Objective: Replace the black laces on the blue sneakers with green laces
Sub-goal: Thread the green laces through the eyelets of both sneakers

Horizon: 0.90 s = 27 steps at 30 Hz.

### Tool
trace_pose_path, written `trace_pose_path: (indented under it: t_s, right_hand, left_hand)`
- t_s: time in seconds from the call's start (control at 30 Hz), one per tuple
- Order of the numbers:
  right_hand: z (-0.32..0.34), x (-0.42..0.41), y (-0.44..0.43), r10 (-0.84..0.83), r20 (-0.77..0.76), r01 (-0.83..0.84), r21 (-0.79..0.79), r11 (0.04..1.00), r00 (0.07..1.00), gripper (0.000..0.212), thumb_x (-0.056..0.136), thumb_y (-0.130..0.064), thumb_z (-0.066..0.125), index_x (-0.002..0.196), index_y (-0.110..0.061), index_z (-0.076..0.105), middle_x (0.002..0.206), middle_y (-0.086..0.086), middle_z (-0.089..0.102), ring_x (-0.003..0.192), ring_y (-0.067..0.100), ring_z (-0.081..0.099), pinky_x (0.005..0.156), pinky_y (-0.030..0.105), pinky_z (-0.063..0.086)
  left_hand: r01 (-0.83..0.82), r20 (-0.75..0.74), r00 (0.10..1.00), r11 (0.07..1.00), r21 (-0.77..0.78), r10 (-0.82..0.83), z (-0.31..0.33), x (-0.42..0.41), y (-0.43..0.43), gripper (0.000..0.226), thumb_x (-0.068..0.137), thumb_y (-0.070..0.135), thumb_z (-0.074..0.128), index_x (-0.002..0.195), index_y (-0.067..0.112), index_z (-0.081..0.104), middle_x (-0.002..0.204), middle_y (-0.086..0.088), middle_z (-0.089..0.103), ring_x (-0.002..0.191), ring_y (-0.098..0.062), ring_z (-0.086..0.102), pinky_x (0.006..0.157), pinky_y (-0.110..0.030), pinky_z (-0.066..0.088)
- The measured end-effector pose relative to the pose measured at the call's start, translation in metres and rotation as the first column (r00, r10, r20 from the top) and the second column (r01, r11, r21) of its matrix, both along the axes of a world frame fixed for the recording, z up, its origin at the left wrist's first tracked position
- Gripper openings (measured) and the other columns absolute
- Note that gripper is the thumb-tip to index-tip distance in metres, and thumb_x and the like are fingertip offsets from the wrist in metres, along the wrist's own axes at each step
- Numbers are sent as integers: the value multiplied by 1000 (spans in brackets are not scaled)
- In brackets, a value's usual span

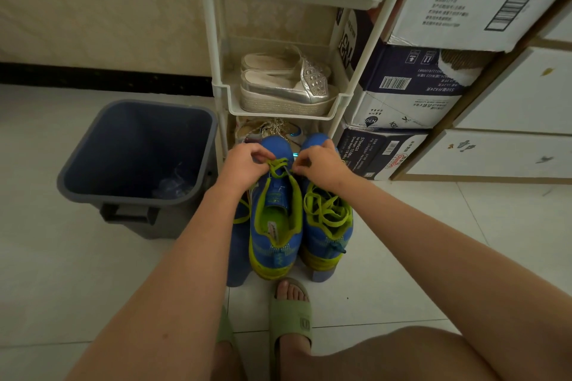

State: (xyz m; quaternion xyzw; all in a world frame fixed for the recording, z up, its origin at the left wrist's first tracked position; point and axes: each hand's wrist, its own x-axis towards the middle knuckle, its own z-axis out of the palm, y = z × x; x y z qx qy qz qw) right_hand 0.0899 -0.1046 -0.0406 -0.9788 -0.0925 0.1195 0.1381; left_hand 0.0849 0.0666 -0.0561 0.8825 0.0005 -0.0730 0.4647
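At the bottom centre, your foot wears a green slide (291, 315). Just above it the blue sneakers (275, 241) stand side by side at mid-frame, the right one threaded with loose green laces (325, 210). Over the other's far end, your left hand (244, 164) and right hand (322, 164) each pinch a green lace (278, 164) in curled fingers. A grey bin (93, 161) stands at left; beyond, a white rack (223, 93) holds silver shoes (288, 86).

Both bare arms reach forward from the near edge, and they come close together in the far middle. The left hand (246, 164) has curled fingers and pinches the green lace (277, 163) with its fingertips. The right hand (323, 164), just beside it, pinches the same lace. Both hands show their backs upward.
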Motion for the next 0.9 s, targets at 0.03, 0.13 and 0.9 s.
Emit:
trace_pose_path:
  t_s: [0.03,0.13,0.9]
  right_hand:
    - [1,-1,0,-17,17,16,34,999,1000,18,91,-28,60,101,-17,70,102,2,67,112,26,37,89,33,36]
    - [11,-6,-1,-58,144,63,-30,998,988,16,90,-17,57,98,-11,70,102,10,64,113,25,44,85,35,43]
    - [9,10,-2,-114,34,113,45,993,993,23,90,-35,59,75,-22,69,82,0,59,110,27,46,100,32,21]
  left_hand:
    - [10,-17,1000,1000,-12,-10,1,1,1,18,84,4,65,96,17,71,97,3,64,94,-7,56,78,-20,42]
    - [33,-73,997,999,-38,-36,5,1,4,17,86,9,66,102,12,71,99,5,61,100,-6,52,84,-22,40]
    - [-54,-173,984,998,-26,49,6,3,-2,17,89,12,62,105,8,68,110,-7,66,104,-20,60,97,-37,48]
